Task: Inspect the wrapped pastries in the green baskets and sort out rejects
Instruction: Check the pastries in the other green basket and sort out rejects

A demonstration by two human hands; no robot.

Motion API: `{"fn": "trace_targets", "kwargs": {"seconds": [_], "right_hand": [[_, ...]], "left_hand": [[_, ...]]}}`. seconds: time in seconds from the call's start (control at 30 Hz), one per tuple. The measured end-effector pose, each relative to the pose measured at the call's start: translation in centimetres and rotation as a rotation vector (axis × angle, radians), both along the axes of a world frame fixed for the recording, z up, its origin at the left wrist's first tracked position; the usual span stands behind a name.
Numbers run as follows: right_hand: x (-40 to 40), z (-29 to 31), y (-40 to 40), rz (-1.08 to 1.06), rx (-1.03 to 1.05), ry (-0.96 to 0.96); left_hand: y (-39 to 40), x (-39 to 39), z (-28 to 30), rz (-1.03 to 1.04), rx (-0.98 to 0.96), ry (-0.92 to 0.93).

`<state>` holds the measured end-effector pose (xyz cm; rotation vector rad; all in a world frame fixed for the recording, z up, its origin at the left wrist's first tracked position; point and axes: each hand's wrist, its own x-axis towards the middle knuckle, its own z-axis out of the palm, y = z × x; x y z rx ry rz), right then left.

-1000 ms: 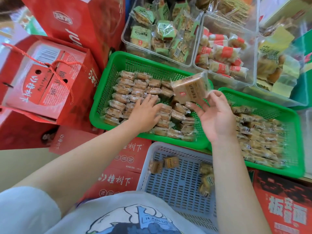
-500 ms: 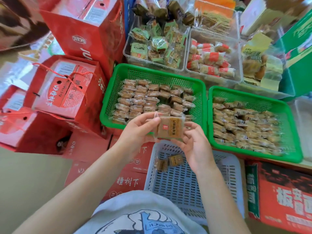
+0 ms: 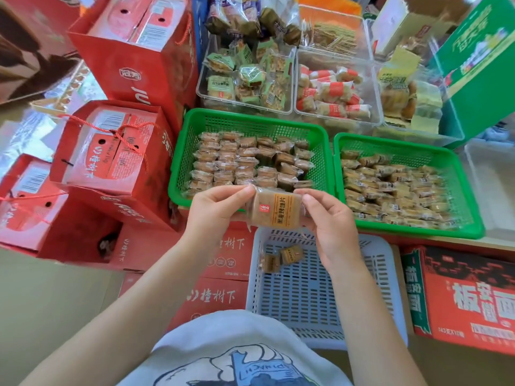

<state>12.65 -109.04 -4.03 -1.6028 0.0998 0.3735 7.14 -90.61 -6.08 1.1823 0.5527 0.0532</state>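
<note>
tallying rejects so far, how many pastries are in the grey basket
2 visible, both lying side by side at the far left of the grey basket: one, another; the right hand may hide more.

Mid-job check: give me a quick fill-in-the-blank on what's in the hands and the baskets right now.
1. The left hand and right hand together hold ____ wrapped pastry by its ends.
2. The held pastry is above the near rim of the left green basket and the far rim of the ____ slotted basket.
3. That slotted basket shows ____ loose pastries.
4. The right green basket has ____ hand in it.

Missing words: one; grey; two; no
</note>
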Motion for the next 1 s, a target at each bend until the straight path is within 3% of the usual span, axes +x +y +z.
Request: {"fn": "trace_targets", "kwargs": {"seconds": [0.1, 0.27, 0.37, 0.47, 0.6, 0.7, 0.8, 0.9, 1.0], "right_hand": [[-0.6, -0.2, 0.1, -0.057, -0.120, -0.154], [-1.1, 0.5, 0.8, -0.128, -0.030, -0.098], [-1.5, 0.4, 1.1, -0.171, -0.293, -0.321], [-1.8, 0.0, 1.7, -0.143, -0.554, -0.599], [-2.3, -0.2, 2.8, -0.124, -0.665, -0.663], [-2.3, 0.4, 2.9, -0.156, -0.537, -0.569], [-1.9, 0.4, 2.5, -0.159, -0.312, -0.318], [-1.7, 0.9, 2.6, -0.199, 0.079, 0.009], [-1.5, 1.3, 2.7, -0.181, 0.281, 0.116]], "left_hand": [[0.2, -0.2, 0.2, 0.005, 0.151, -0.037], [0.5, -0.7, 1.0, -0.052, 0.184, -0.046], [0.3, -0.8, 0.9, -0.039, 0.298, -0.047], [-0.7, -0.9, 0.6, -0.041, 0.529, -0.088], [-1.7, -0.9, 0.3, 0.041, 0.753, -0.173], [-1.4, -0.6, 0.3, 0.058, 0.742, -0.146], [-1.0, -0.2, 0.9, 0.026, 0.510, -0.079], [-0.8, 0.1, 1.0, -0.010, 0.206, 0.019], [-1.0, 0.2, 0.8, -0.023, 0.081, 0.066]]}}
